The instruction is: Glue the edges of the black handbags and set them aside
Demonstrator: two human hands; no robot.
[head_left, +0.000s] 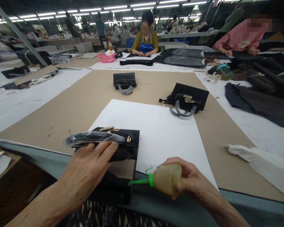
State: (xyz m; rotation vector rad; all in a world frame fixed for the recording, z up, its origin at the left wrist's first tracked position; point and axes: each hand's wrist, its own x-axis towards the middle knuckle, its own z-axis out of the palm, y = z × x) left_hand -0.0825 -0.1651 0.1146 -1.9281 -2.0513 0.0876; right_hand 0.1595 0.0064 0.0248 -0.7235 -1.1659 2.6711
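Note:
A black handbag (130,148) lies at the table's front edge, its lower part reaching over the edge toward me. Clear plastic wraps its handle (94,137), and gold fittings show on top. My left hand (90,164) rests on the bag with fingers bent over it beside the handle; the fingertips are partly hidden against the bag. In my right hand (186,179) is a squeeze bottle (167,178) of yellowish liquid, lying on its side. Its green nozzle points left, the tip at the right edge of the bag's lower part.
Two more black handbags (124,81) (189,97) lie farther back on the brown board (61,104). A white sheet (170,135) covers its middle. White cloth (257,160) lies at right. Across the table sit a pink basket (106,57), dark material (262,104) and two people working.

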